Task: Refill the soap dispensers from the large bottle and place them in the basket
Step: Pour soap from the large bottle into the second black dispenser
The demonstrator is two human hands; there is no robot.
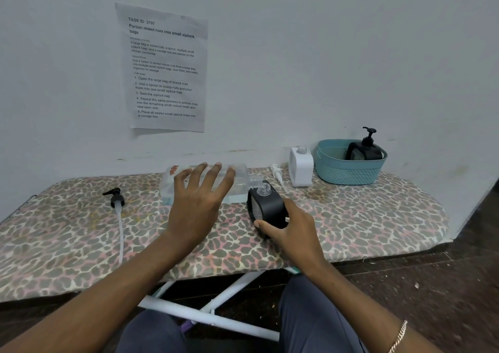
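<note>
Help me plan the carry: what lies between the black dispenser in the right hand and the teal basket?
In the head view, a white pump lying flat and an upright white dispenser sit between the black dispenser and the basket.

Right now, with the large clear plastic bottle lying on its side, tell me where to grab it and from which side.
Take the large clear bottle by its wide middle, from above: it lies flat, broad face up, under the spread left hand. Its open neck points right at the black soap dispenser, so probably avoid that end.
</note>
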